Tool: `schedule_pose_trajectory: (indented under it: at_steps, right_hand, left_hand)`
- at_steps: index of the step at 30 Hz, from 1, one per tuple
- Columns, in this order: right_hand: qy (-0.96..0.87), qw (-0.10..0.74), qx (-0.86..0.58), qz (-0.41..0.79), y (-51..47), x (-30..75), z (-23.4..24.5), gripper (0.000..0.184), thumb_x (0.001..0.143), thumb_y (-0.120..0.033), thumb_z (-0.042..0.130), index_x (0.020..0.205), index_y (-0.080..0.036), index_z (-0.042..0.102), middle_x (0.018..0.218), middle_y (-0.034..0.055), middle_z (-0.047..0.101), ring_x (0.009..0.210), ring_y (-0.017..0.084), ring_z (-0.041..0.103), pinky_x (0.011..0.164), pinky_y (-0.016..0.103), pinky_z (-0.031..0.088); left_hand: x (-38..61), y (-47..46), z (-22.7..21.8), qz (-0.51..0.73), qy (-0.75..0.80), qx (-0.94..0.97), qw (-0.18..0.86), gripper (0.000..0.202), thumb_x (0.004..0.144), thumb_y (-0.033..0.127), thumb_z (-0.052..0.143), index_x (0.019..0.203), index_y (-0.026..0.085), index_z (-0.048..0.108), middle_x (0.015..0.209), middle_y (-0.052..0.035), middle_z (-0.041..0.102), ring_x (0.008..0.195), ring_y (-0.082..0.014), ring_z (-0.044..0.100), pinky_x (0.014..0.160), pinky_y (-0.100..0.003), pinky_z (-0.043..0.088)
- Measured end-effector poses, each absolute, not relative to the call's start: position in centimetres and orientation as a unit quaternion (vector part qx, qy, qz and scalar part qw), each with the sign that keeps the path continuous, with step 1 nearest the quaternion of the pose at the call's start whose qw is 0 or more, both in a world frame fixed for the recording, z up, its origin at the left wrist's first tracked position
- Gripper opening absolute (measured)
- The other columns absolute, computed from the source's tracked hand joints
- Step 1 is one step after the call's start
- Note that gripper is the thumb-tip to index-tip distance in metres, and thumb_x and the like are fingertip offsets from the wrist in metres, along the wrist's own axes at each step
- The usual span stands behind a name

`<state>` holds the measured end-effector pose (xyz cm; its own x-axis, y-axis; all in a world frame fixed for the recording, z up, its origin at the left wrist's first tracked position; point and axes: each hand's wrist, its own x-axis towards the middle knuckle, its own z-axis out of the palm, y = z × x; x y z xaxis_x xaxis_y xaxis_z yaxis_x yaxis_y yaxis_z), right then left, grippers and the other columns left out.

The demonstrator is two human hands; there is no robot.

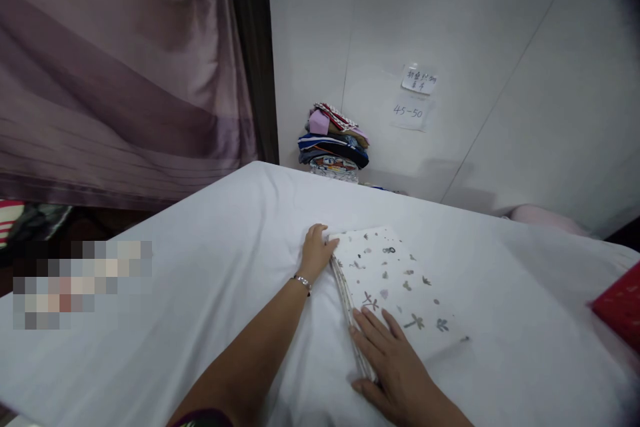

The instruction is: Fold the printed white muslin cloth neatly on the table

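A folded white cloth (395,280) with small grey and brown plant-like prints lies on the white-covered table (210,293). Its layers show along the left edge. My left hand (317,252), with a bracelet on the wrist, is closed at the far left corner, its thumb over the edge of the cloth; the fingers' undersides are hidden. Nearer to me, my right hand (393,360) rests on the cloth's near left part. Its fingers are stretched out on top, and the thumb reaches to the layered edge.
A stack of folded clothes (334,140) stands beyond the table's far edge, against the pale wall (450,27). Paper notes (413,110) are stuck there. A mauve curtain (125,80) hangs at left. Something red (620,307) sits at the right edge. A pixelated patch covers part of the left side.
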<state>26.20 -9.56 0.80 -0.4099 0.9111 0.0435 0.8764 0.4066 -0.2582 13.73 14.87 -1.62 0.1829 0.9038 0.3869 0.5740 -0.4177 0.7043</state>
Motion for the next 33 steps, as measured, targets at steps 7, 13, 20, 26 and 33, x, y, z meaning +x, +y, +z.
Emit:
schedule_pose_trajectory:
  at_steps: [7, 13, 20, 26, 33]
  right_hand:
    - [-0.836, 0.097, -0.531, 0.099, -9.7, 26.2, 1.1, 0.065, 0.082, -0.039, 0.049, 0.141, -0.024, 0.025, 0.147, 0.0069, 0.021, 0.134, 0.029, 0.018, 0.106, 0.055, 0.016]
    - [-0.827, 0.078, -0.544, 0.116, -9.6, 26.0, 1.5, 0.062, 0.084, -0.038, 0.046, 0.141, -0.026, 0.023, 0.148, 0.0051, 0.02, 0.135, 0.028, 0.016, 0.107, 0.055, 0.013]
    - [-0.825, 0.075, -0.549, 0.113, -9.7, 25.9, 1.7, 0.063, 0.084, -0.037, 0.046, 0.141, -0.025, 0.024, 0.147, 0.0069, 0.023, 0.135, 0.028, 0.016, 0.107, 0.055, 0.013]
    - [-0.822, 0.082, -0.557, 0.089, -10.0, 25.6, 1.7, 0.061, 0.084, -0.036, 0.047, 0.14, -0.024, 0.027, 0.146, 0.0066, 0.025, 0.134, 0.027, 0.019, 0.107, 0.052, 0.016]
    - [-0.818, 0.063, -0.565, 0.085, -10.0, 25.3, 1.7, 0.059, 0.084, -0.035, 0.046, 0.14, -0.024, 0.028, 0.147, 0.0065, 0.024, 0.135, 0.027, 0.019, 0.107, 0.052, 0.015]
  left_hand:
    - [13.8, 15.2, -1.2, 0.376, 0.501, 0.75, 0.21, 0.012, 0.077, 0.031, 0.055, 0.081, 0.02, 0.056, 0.109, -0.0057, 0.055, 0.106, -0.0194, 0.049, 0.091, -0.031, 0.038]
    - [14.3, 15.3, -0.5, 0.297, 0.544, 0.757, 0.207, 0.016, 0.081, 0.035, 0.049, 0.076, 0.021, 0.054, 0.077, -0.0023, 0.06, 0.079, -0.0186, 0.055, 0.073, -0.03, 0.038]
    - [14.4, 15.9, -0.4, 0.259, 0.56, 0.745, 0.252, 0.017, 0.08, 0.038, 0.05, 0.076, 0.022, 0.055, 0.078, -0.0013, 0.062, 0.077, -0.0169, 0.056, 0.067, -0.026, 0.036]
    - [14.5, 16.2, 0.5, 0.246, 0.564, 0.738, 0.278, 0.018, 0.076, 0.038, 0.055, 0.078, 0.02, 0.057, 0.078, -0.0016, 0.065, 0.074, -0.0164, 0.058, 0.065, -0.026, 0.04]
    - [13.8, 11.8, 1.8, 0.319, 0.379, 0.855, 0.152, 0.029, 0.084, 0.034, 0.048, 0.109, 0.021, 0.055, 0.12, -0.0057, 0.056, 0.115, -0.0203, 0.046, 0.101, -0.037, 0.029]
